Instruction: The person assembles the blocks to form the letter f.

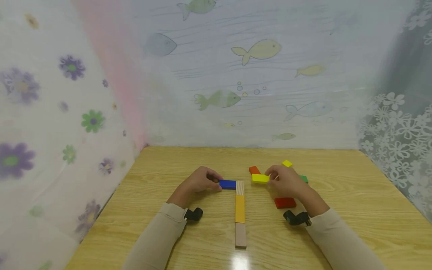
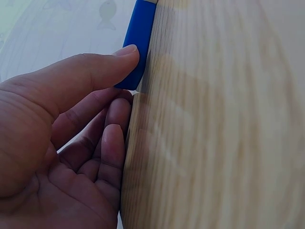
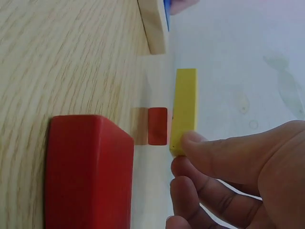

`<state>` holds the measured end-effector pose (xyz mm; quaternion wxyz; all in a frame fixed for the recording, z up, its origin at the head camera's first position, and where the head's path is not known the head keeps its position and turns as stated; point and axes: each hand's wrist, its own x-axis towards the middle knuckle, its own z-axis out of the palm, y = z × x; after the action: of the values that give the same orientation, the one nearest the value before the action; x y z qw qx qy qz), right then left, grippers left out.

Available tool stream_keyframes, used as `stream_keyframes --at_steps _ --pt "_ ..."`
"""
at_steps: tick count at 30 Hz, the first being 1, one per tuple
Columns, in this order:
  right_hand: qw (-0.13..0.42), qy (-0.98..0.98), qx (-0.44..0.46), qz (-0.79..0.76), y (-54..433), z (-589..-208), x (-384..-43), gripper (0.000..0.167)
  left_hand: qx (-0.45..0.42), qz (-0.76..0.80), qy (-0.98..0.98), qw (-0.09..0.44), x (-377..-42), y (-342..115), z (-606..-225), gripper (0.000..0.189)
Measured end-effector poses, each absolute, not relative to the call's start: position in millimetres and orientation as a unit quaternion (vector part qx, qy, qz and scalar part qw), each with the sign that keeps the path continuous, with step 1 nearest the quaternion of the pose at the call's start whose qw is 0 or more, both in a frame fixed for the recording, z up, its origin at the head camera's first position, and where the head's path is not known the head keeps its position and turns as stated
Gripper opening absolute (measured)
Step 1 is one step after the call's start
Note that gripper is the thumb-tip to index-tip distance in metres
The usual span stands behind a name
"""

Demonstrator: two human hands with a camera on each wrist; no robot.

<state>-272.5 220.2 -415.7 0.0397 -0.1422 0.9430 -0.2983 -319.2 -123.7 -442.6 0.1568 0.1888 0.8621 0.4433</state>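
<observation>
My left hand [image 1: 201, 180] pinches the outer end of a blue block [image 1: 227, 184] between thumb and fingers. The block's other end meets the top of a straight line of blocks: a pale striped wooden block [image 1: 240, 187], an orange-yellow block [image 1: 240, 208] and a greyish-brown block [image 1: 240, 235] nearest me. My right hand [image 1: 287, 180] holds a yellow block [image 3: 185, 105] by one end, thumb on its face. In the right wrist view this yellow block is raised off the table, its free end pointing towards the line of blocks.
Around the right hand lie a dark red block [image 1: 285, 203], an orange-red block [image 1: 254, 170], a small yellow block [image 1: 287, 163] and a green block [image 1: 303, 179] partly behind the hand. The wooden table [image 1: 168, 161] meets a fish-patterned curtain [image 1: 216, 123] at its far edge.
</observation>
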Motion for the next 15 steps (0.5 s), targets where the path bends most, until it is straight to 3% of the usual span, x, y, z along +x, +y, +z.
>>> stream_keyframes --at_steps 15 --pt "0.053 0.943 -0.159 -0.289 208 -418 -264 0.026 0.190 0.446 0.860 0.160 -318 -125 -441 0.027"
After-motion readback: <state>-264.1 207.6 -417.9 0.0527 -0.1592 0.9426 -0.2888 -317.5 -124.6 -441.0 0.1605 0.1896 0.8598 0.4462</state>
